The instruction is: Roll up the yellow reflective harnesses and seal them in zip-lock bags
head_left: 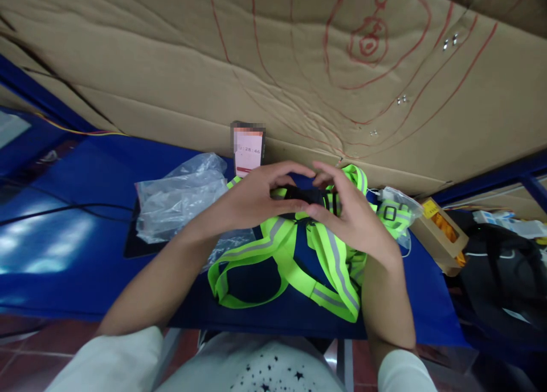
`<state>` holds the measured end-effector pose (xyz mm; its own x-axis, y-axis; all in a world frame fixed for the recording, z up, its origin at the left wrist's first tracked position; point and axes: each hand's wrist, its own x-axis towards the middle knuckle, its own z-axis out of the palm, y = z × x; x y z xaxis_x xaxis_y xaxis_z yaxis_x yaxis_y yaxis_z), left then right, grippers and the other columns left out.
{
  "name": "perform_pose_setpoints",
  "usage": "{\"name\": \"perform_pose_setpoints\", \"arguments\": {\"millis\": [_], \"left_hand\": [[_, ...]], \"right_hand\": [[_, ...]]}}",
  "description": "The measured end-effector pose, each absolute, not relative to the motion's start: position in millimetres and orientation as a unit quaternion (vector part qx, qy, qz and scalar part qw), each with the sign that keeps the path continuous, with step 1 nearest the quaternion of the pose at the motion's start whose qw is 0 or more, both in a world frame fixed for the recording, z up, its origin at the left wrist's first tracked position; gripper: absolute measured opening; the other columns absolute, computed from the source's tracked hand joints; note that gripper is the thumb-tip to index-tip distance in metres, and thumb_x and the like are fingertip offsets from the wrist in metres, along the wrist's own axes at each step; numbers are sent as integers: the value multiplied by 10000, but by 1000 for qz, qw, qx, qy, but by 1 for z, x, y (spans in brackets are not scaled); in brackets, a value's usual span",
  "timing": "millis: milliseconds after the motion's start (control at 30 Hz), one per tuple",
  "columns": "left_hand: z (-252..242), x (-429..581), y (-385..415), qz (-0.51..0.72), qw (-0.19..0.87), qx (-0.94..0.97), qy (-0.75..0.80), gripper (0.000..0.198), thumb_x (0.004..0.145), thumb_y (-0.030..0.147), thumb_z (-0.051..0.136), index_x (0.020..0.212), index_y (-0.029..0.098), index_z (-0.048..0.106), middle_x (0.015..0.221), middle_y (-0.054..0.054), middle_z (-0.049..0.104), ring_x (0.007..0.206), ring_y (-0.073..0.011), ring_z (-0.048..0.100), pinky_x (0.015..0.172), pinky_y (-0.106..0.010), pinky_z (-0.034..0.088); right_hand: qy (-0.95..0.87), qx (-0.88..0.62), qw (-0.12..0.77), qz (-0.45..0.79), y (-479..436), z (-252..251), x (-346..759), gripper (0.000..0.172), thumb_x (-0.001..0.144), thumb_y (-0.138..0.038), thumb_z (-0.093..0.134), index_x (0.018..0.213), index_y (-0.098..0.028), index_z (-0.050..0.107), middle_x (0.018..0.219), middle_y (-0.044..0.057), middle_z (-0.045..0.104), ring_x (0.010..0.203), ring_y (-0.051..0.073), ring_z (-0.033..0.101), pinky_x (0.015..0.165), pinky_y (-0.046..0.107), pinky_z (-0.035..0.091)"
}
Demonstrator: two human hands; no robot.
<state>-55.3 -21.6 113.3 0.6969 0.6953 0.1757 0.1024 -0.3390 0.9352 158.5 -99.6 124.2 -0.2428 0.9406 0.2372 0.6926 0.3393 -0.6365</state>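
A bright yellow-green reflective vest (299, 275) made of elastic straps with grey stripes lies in loops at the front of the blue table (81, 198). My left hand (256, 195) and my right hand (348, 215) face each other above it, fingers curled. Between them is a black part of the vest (305, 195), gripped from both sides. Thumb and fingertips nearly meet in the middle. My hands partly cover the black piece, so I cannot make out its exact shape. Other straps hang below and behind my right hand.
Crumpled clear plastic bags (179, 198) lie to the left, with a phone (249, 152) propped behind. On the right are a bagged yellow-green strap bundle (395, 215), a cardboard box (440, 238) and a black bag (496, 272). A cardboard panel (171, 67) with red lines stands behind.
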Motion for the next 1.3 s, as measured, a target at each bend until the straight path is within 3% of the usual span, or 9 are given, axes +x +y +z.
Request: {"name": "perform_pose_setpoints", "arguments": {"millis": [133,300,400,500,567,667,867,1100,1300], "left_hand": [[121,-63,-22,348,550,704,284,537,856,362,768,1342,229,580,863,3,703,730,-136,665,604,-215,472],[124,-60,-30,389,580,662,273,499,910,406,708,1359,253,553,909,7,717,737,-135,676,634,-232,505],[119,-58,-32,398,602,646,249,521,977,556,581,1415,281,519,1021,9,730,884,-168,708,750,-259,554],[114,-55,-31,433,574,671,180,707,909,690,605,1474,286,474,1305,-7,675,1272,-237,612,1060,-302,502],[111,-52,-31,429,540,705,164,847,792,633,785,1485,265,468,1465,-44,591,1425,-275,491,1180,-332,413],[111,-45,-32,400,542,710,205,809,728,467,895,1409,215,537,1444,-100,613,1359,-298,560,1128,-378,471],[106,-31,-40,307,653,664,198,368,867,449,766,1074,157,679,1052,-71,736,986,-233,721,888,-356,576],[90,-24,-45,349,558,723,209,331,909,411,703,1172,210,699,1108,-35,756,1114,-233,667,997,-384,539],[85,-21,-41,394,550,694,248,219,922,377,642,1038,209,720,1146,-48,746,1174,-247,655,1091,-433,492]], "right_hand": [[-768,-520,286,241,-103,127,169,881,805,-523,814,1536,-262,398,1542,111,515,1406,312,511,1188,492,411],[-712,-483,364,357,-103,120,160,535,879,-454,759,1352,-265,597,1278,49,716,1170,244,685,1079,420,533],[-638,-494,419,415,-104,116,154,447,880,-527,733,1236,-271,649,1133,36,748,1061,248,721,951,411,599],[-546,-503,466,482,-105,118,152,380,902,-590,659,1080,-255,629,1016,54,724,818,226,722,720,386,628],[-511,-483,497,509,-103,119,153,329,915,-562,642,997,-247,593,933,42,677,649,165,635,583,331,582],[-496,-448,549,501,-98,118,153,283,912,-504,665,918,-243,556,832,6,602,563,106,504,523,271,516],[-553,-518,503,416,-97,108,150,391,980,-615,506,932,-246,624,826,45,665,709,190,661,652,347,598],[-615,-538,523,244,-97,103,154,324,987,-545,565,969,-274,741,997,56,751,1150,268,685,950,409,590],[-642,-551,449,289,-90,107,153,393,1014,-555,507,1008,-241,743,987,46,763,1064,237,710,957,363,582]]}}
